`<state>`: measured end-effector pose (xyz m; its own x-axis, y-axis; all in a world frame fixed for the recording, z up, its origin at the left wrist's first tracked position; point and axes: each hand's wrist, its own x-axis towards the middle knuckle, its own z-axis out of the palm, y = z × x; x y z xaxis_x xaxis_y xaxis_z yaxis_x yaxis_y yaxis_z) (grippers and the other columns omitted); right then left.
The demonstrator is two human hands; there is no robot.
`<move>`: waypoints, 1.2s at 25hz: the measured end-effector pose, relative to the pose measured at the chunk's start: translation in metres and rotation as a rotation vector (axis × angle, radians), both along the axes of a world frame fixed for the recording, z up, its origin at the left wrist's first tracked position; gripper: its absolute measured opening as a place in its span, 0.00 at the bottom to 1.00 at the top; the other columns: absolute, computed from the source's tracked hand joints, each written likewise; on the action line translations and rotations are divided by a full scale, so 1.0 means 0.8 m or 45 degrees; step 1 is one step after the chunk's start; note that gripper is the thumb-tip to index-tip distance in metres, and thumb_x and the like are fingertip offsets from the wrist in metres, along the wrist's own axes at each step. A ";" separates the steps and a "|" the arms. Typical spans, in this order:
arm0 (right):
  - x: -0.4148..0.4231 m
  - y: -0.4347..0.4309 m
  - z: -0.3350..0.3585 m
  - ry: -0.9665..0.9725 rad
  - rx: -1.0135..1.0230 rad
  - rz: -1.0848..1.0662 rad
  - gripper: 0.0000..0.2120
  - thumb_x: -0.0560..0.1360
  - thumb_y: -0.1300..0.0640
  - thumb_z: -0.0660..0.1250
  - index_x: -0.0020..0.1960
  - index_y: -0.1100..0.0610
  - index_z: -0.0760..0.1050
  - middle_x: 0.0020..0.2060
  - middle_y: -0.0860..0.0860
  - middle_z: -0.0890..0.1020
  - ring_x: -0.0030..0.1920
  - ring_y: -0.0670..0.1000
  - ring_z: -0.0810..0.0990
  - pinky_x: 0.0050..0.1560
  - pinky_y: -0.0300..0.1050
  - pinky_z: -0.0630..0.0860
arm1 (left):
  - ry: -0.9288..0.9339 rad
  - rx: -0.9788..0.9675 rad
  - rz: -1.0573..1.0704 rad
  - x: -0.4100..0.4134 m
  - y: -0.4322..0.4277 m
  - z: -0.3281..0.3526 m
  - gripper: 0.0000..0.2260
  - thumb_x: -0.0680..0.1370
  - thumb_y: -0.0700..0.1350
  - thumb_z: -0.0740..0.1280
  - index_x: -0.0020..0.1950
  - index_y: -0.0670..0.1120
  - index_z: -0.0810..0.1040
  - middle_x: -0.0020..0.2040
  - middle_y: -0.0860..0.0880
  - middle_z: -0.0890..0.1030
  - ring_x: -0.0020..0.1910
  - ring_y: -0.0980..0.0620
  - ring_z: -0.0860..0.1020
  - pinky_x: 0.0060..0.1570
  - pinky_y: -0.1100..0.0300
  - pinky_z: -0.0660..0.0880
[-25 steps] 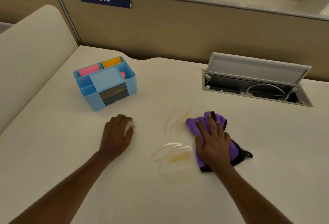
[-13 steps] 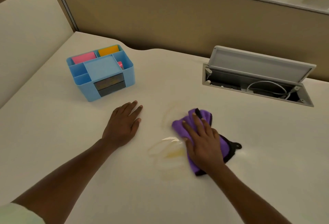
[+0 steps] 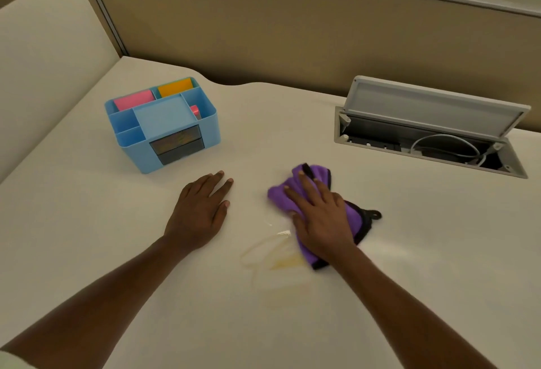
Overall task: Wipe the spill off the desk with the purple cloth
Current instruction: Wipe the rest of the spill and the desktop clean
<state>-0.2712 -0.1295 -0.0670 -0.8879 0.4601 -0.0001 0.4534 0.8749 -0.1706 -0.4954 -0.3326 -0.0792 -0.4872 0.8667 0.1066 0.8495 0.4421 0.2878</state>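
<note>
Here our right hand [image 3: 320,216] lies flat with fingers spread, pressing the cloth [image 3: 282,196] onto the counter [image 3: 439,251] near its middle; it pins the cloth without gripping it. Our left hand [image 3: 200,212] rests empty, palm down, just beside. The spill [image 3: 270,254], yellowish streaks, lies at the cloth's near-left edge, toward the counter's front. We should probably pull the cloth toward us over those streaks, keeping even pressure and overlapping passes so nothing smears outward.
</note>
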 end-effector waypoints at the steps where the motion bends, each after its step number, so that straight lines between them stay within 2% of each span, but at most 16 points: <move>1: 0.018 0.019 0.002 0.004 0.014 -0.014 0.27 0.82 0.40 0.51 0.80 0.41 0.61 0.83 0.49 0.57 0.80 0.61 0.62 0.72 0.63 0.66 | -0.001 -0.002 0.001 0.002 0.001 0.001 0.25 0.83 0.55 0.51 0.79 0.50 0.66 0.80 0.47 0.67 0.77 0.45 0.66 0.75 0.46 0.64; 3: 0.015 0.076 0.010 -0.039 0.035 -0.240 0.26 0.84 0.41 0.50 0.81 0.42 0.60 0.84 0.51 0.55 0.80 0.62 0.60 0.73 0.66 0.64 | 0.005 -0.001 0.003 0.002 0.001 0.003 0.25 0.83 0.54 0.51 0.79 0.50 0.66 0.79 0.47 0.67 0.77 0.44 0.66 0.75 0.46 0.64; 6: -0.066 0.111 0.029 0.021 -0.012 -0.623 0.26 0.85 0.44 0.51 0.82 0.46 0.58 0.84 0.54 0.52 0.81 0.65 0.54 0.77 0.69 0.57 | 0.002 -0.008 0.004 0.001 0.002 0.002 0.25 0.83 0.55 0.50 0.79 0.51 0.66 0.79 0.48 0.67 0.78 0.45 0.65 0.75 0.47 0.63; 7: -0.096 0.094 0.031 0.040 -0.031 -0.613 0.26 0.84 0.45 0.53 0.81 0.47 0.59 0.84 0.55 0.52 0.81 0.65 0.55 0.77 0.67 0.58 | -0.003 -0.006 0.003 0.000 0.003 0.000 0.25 0.83 0.55 0.50 0.79 0.51 0.66 0.80 0.48 0.67 0.78 0.45 0.65 0.75 0.47 0.62; 9: -0.126 0.036 0.021 0.061 -0.023 -0.377 0.26 0.83 0.45 0.55 0.81 0.46 0.61 0.84 0.54 0.54 0.80 0.64 0.57 0.75 0.64 0.60 | -0.008 0.005 0.003 -0.003 0.003 -0.003 0.25 0.82 0.55 0.50 0.79 0.51 0.66 0.80 0.48 0.67 0.77 0.45 0.65 0.75 0.46 0.63; 11: -0.091 -0.020 0.004 0.002 -0.025 -0.051 0.27 0.82 0.43 0.54 0.80 0.43 0.61 0.83 0.52 0.56 0.80 0.62 0.59 0.74 0.64 0.61 | -0.007 -0.013 0.004 -0.003 0.002 -0.003 0.25 0.82 0.54 0.51 0.79 0.51 0.66 0.80 0.47 0.66 0.78 0.44 0.66 0.75 0.46 0.63; 13: -0.030 -0.021 -0.002 0.039 -0.011 0.096 0.27 0.81 0.42 0.54 0.79 0.42 0.63 0.83 0.50 0.59 0.78 0.62 0.64 0.70 0.62 0.67 | -0.007 -0.011 0.008 -0.001 0.002 -0.002 0.25 0.82 0.54 0.52 0.79 0.51 0.66 0.80 0.47 0.66 0.77 0.44 0.66 0.74 0.47 0.63; 15: -0.012 0.032 0.002 0.064 0.059 -0.031 0.26 0.81 0.43 0.55 0.79 0.42 0.65 0.82 0.52 0.61 0.77 0.63 0.67 0.67 0.61 0.69 | 0.007 0.015 0.014 -0.001 0.003 -0.001 0.24 0.82 0.53 0.53 0.78 0.50 0.67 0.79 0.47 0.68 0.77 0.44 0.67 0.74 0.46 0.65; 17: -0.044 0.089 0.017 -0.005 0.051 -0.305 0.26 0.84 0.42 0.53 0.81 0.44 0.61 0.83 0.52 0.56 0.80 0.63 0.60 0.73 0.65 0.64 | 0.020 0.017 0.015 0.001 0.003 -0.002 0.24 0.83 0.52 0.54 0.78 0.50 0.68 0.78 0.47 0.69 0.76 0.44 0.68 0.73 0.45 0.66; 19: -0.103 0.101 0.026 -0.018 -0.021 -0.460 0.27 0.84 0.41 0.51 0.82 0.45 0.56 0.84 0.53 0.51 0.82 0.64 0.53 0.78 0.68 0.56 | 0.029 0.035 0.009 -0.001 0.002 -0.004 0.24 0.82 0.52 0.54 0.77 0.50 0.69 0.78 0.46 0.69 0.76 0.43 0.68 0.73 0.45 0.66; 22: -0.134 0.024 0.014 -0.008 -0.031 -0.231 0.27 0.83 0.40 0.52 0.82 0.44 0.58 0.84 0.53 0.52 0.81 0.65 0.54 0.76 0.67 0.57 | 0.019 0.040 0.002 -0.002 0.002 -0.004 0.25 0.82 0.54 0.52 0.78 0.49 0.69 0.78 0.46 0.69 0.76 0.43 0.68 0.73 0.45 0.65; 25: -0.044 -0.018 -0.001 0.003 -0.015 0.044 0.27 0.82 0.39 0.52 0.80 0.40 0.61 0.84 0.50 0.55 0.80 0.62 0.59 0.75 0.65 0.61 | -0.032 0.002 0.015 0.002 0.003 0.003 0.25 0.82 0.53 0.52 0.79 0.48 0.67 0.80 0.46 0.66 0.78 0.43 0.65 0.76 0.46 0.62; 27: 0.001 0.021 0.008 0.001 0.008 -0.018 0.26 0.82 0.40 0.51 0.80 0.40 0.61 0.84 0.49 0.55 0.81 0.62 0.59 0.75 0.65 0.63 | -0.039 0.018 0.058 0.016 -0.013 0.005 0.25 0.83 0.51 0.52 0.79 0.47 0.67 0.80 0.45 0.66 0.79 0.43 0.64 0.78 0.46 0.61; 30: -0.003 0.068 0.024 -0.056 -0.026 -0.373 0.27 0.85 0.41 0.50 0.82 0.43 0.55 0.84 0.51 0.50 0.82 0.62 0.52 0.77 0.69 0.56 | -0.063 0.033 0.115 0.055 -0.042 -0.005 0.25 0.83 0.51 0.50 0.79 0.45 0.64 0.81 0.45 0.63 0.81 0.44 0.60 0.80 0.46 0.58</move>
